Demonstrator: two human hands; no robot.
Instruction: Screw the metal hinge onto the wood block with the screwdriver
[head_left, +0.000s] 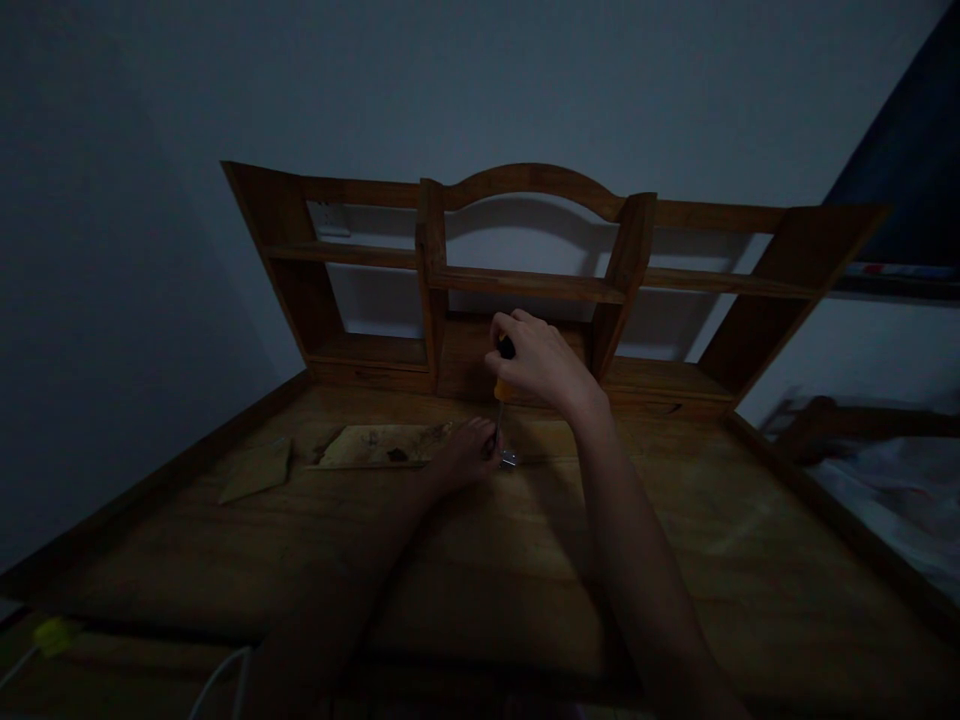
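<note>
My right hand [538, 355] is wrapped around the top of a screwdriver [502, 390] with an orange and black handle. The screwdriver stands nearly upright, its thin shaft pointing down to the fingers of my left hand [469, 452]. Those fingers are closed close around the shaft's lower end, and what they pinch is hidden. Right beside them is a small shiny metal piece [508, 458], perhaps a hinge; its shape is too dim to tell. Beneath my left hand lies a long pale wooden board [367, 445] with dark stains and a broken left end.
The wooden desk [480, 570] has raised side edges. A shelf unit [525, 285] with an arched top stands at its back, against the wall. A small flat wooden piece [259, 470] lies at left. At lower left are a yellow object [54, 636] and a white cable [217, 680].
</note>
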